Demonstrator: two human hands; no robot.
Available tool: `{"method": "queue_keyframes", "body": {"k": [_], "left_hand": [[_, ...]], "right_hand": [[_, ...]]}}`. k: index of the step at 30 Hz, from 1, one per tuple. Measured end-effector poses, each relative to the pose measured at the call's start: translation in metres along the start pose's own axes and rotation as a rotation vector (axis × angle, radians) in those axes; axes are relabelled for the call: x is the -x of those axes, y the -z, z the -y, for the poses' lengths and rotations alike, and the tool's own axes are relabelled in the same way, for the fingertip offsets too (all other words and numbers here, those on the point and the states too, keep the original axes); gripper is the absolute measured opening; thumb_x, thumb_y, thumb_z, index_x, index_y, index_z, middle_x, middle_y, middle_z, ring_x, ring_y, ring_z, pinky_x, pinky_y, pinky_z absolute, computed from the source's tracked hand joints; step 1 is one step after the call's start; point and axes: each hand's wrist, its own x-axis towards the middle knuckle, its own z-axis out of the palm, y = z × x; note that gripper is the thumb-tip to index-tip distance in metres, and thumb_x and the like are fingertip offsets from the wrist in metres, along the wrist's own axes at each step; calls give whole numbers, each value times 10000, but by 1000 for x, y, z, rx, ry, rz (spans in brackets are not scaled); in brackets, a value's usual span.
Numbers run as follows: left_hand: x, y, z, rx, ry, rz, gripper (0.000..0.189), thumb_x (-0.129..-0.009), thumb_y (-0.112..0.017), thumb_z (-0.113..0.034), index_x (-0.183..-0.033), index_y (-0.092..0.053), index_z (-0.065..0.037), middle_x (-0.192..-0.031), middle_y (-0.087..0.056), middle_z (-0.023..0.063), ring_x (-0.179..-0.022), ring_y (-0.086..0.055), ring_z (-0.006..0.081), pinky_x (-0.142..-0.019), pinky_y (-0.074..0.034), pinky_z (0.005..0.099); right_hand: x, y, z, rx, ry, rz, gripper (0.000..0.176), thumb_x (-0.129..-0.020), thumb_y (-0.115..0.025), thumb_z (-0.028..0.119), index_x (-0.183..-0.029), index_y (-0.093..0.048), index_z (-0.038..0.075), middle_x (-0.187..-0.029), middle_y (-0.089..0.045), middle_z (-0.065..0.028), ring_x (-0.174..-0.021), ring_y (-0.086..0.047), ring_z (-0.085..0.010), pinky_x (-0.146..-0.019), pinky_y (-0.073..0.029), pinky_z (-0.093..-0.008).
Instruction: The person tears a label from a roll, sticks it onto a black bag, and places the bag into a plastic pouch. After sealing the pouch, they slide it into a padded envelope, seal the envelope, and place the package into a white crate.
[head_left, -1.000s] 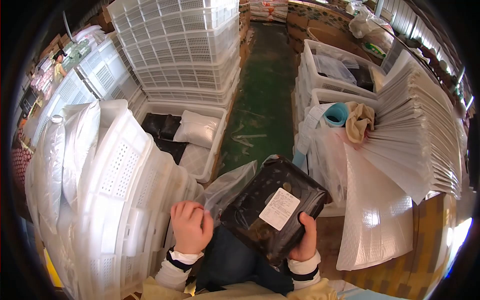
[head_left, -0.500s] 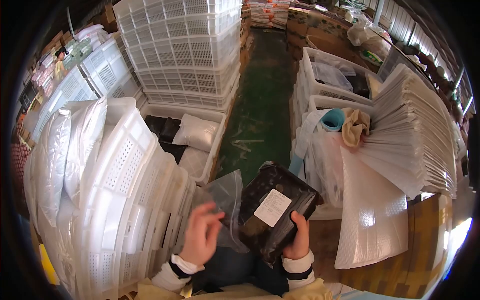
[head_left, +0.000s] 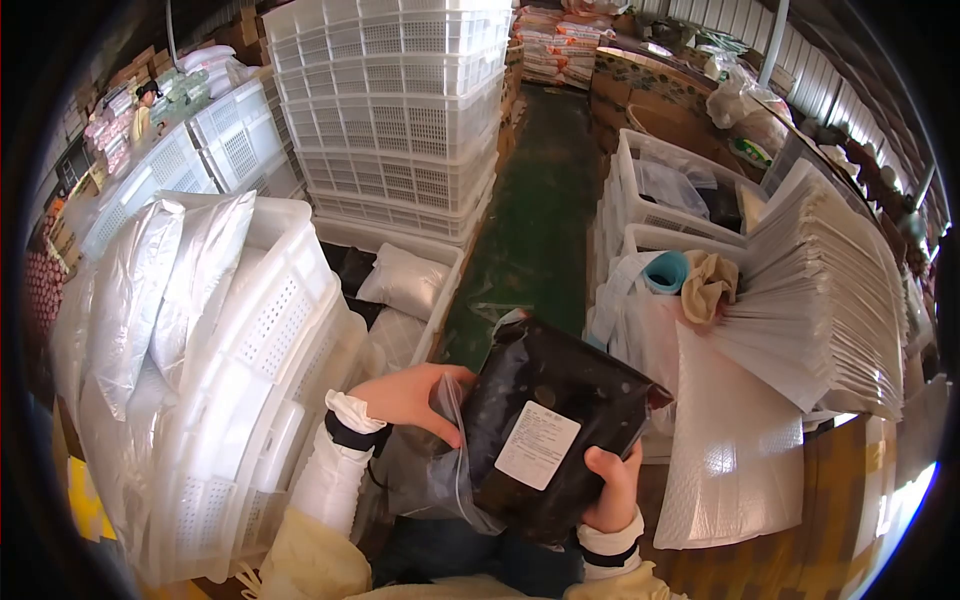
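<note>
A black plastic package (head_left: 560, 380) with a white printed label (head_left: 537, 445) is tilted in front of my body. My right hand (head_left: 612, 485) grips its lower right side, the thumb on the front face and the other fingers mostly hidden behind. At the package's left edge, my left hand (head_left: 415, 402) holds a clear zip bag (head_left: 430, 485) by its opening, thumb and fingers curved round the plastic. The bag hangs beside the package's left side and overlaps its edge.
Stacked white crates (head_left: 390, 110) rise behind at left. Silver pouches (head_left: 135, 300) lie on nearer crates. A crate with black and white packages (head_left: 405, 280) stands beyond my left hand. Bubble bags (head_left: 730, 440), a blue roll (head_left: 665, 270) and beige gloves (head_left: 710, 285) are at right. A person (head_left: 143, 112) is far left.
My left hand has gone from loose, raised fingers to holding the clear bag's opening beside the package. The package appears larger and more upright, and the camera view has shifted slightly.
</note>
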Motion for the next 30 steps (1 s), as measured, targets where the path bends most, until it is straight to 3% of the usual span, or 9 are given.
{"method": "queue_keyframes", "body": {"k": [2,5,8,11,15,18,23,26,30], "left_hand": [[3,0,0,57,9,44,668,-677,-800,-255,-1195,-504,45,-1122,-586,116,-1055,-534,212,-966,-383,334],[10,-8,4,102,-113,-185,493,-797,-712,-245,-1176,-533,15,-1050,-625,79,-988,-561,155,-897,-426,291],[15,-10,-5,291,-170,-267,306,-880,-616,-205,-1095,-571,8,-958,-636,56,-896,-572,112,-801,-448,255],[8,-10,11,239,-162,-357,185,-926,-544,-164,-979,-599,4,-847,-623,33,-795,-556,75,-710,-438,220],[2,-30,31,346,-143,-417,165,-939,-513,-132,-901,-599,3,-772,-584,13,-717,-531,72,-668,-418,212],[-4,-45,46,396,-166,-525,154,-941,-500,-114,-900,-595,0,-759,-563,8,-713,-521,73,-677,-416,209],[-14,-53,43,417,-278,-621,125,-929,-462,-49,-956,-583,-32,-765,-515,-5,-713,-487,70,-677,-402,213],[-24,-45,52,109,-347,-534,73,-887,-503,-45,-945,-546,-53,-759,-475,-12,-709,-454,68,-653,-381,218],[-28,-44,60,164,-119,-527,159,-808,-622,-117,-878,-490,-62,-760,-478,0,-719,-458,92,-643,-375,238]], "right_hand": [[0,-7,10,-2,70,13,573,-640,-688,43,-1166,-462,12,-1030,-575,-100,-891,-584,-211,-777,-486,-315],[-3,-11,20,-4,196,19,587,-622,-700,68,-1154,-464,-7,-1021,-578,-107,-887,-590,-224,-783,-492,-325],[2,-22,29,-42,290,16,650,-614,-706,98,-1193,-435,-20,-1061,-562,-131,-931,-578,-241,-812,-492,-341],[10,-24,31,-39,367,-30,689,-615,-709,130,-1219,-416,-25,-1086,-549,-146,-949,-571,-248,-831,-487,-349],[22,-14,27,0,463,-136,716,-617,-698,155,-1243,-400,-23,-1139,-527,-157,-987,-556,-266,-875,-461,-352],[29,-4,26,143,584,-107,649,-728,-628,238,-1291,-389,19,-1148,-532,-141,-1010,-562,-251,-866,-478,-347],[39,8,30,188,545,-142,604,-732,-625,236,-1257,-416,21,-1122,-545,-128,-994,-565,-240,-845,-485,-344],[45,20,29,182,484,-152,593,-723,-630,241,-1235,-430,19,-1109,-550,-121,-987,-565,-234,-838,-487,-346],[46,23,27,217,459,-160,630,-697,-656,250,-1231,-427,7,-1101,-550,-125,-972,-570,-236,-836,-484,-338]]}}
